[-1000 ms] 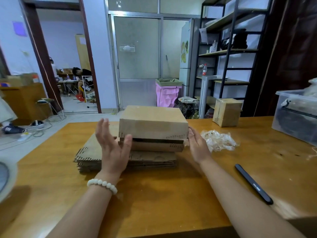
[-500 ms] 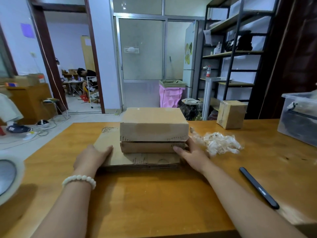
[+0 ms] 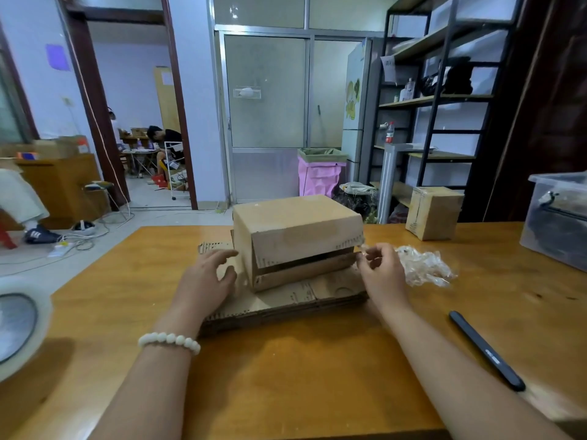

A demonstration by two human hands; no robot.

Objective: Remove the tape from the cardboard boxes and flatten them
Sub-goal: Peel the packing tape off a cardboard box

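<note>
Head camera: the cardboard box [image 3: 295, 236] sits on top of the flattened cardboard stack [image 3: 286, 301], with the table [image 3: 286, 376] beneath. The left hand [image 3: 206, 281] lies just left of the box, fingers loose and spread, holding nothing. The right hand [image 3: 381, 271] is at the box's near right corner, fingertips pinching a tape strip [image 3: 362, 246] there. Just right of the box is a crumpled tape wad [image 3: 425, 265], and farther right a black pen [image 3: 486, 350].

cardboard box [image 3: 295, 223] atop flattened cardboard [image 3: 286, 301]
</note>
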